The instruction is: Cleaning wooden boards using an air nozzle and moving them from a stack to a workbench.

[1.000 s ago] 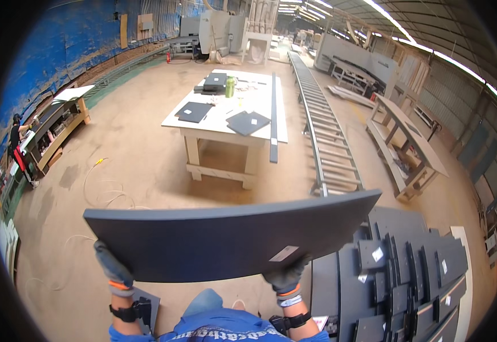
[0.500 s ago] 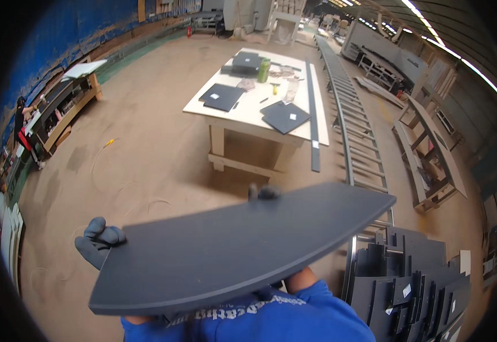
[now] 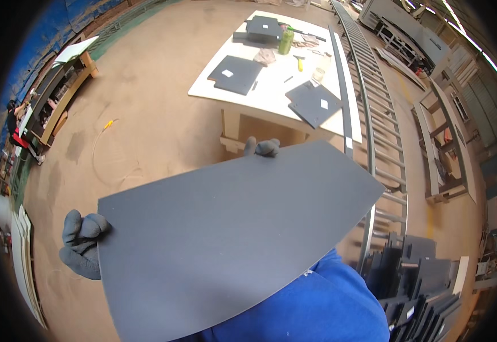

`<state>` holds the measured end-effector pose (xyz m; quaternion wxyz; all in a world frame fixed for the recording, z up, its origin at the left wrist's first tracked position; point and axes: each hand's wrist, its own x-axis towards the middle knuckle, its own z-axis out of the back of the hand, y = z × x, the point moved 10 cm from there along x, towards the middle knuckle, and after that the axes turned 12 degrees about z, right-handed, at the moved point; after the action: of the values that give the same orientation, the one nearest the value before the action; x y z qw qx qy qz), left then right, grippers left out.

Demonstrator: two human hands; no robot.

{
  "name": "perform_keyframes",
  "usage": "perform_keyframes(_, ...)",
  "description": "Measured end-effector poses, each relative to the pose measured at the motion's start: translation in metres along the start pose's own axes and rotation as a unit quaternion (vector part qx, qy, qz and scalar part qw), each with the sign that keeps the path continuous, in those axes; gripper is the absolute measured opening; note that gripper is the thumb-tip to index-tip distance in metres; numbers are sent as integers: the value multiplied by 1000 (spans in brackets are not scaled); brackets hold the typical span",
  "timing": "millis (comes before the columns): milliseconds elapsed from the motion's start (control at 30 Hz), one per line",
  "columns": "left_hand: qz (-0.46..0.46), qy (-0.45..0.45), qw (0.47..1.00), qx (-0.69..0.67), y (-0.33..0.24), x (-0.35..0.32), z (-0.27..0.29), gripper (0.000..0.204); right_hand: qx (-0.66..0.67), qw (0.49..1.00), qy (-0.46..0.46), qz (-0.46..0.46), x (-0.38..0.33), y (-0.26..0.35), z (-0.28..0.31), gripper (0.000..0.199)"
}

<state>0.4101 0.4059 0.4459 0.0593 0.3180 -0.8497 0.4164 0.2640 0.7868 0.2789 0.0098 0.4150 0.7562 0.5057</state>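
Observation:
A large dark grey board, straight along its far side and curved along its near side, is held up in front of my blue shirt. My left hand, in a dark grey work glove, grips its left end with the fingers closed on the edge. At the far edge, the gloved fingertips of my right hand curl over the top. The rest of that hand and its forearm are hidden beneath the board.
Beyond stands a white-topped table bearing dark panels, a green bottle and a yellow-handled tool. A roller conveyor runs along its right. Dark panels stand stacked at near right. A person works at a far-left bench.
The board has tilted so that its broad face shows more fully, its far edge higher in view. Both hands keep hold of it. The view has dipped, bringing the table closer.

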Motion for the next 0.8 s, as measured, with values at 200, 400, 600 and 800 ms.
perform_keyframes(200, 76, -19, 997, 9, 74, 95, -22, 61, 90, 944, 286, -136, 39, -111, -70, 16)
perform_keyframes(400, -65, -146, 898, 411, 156, 185, -12, 48, 2, 859, 376, -347, 67, -225, -76, 51)
perform_keyframes(600, -1, -44, 843, 536, 299, 331, 43, 26, 214, 664, -284, -658, 77, -294, -71, 77)
perform_keyframes(800, 269, -85, 835, 473, 492, 465, 121, 47, 281, 709, -226, -606, 130, -411, -114, 59)
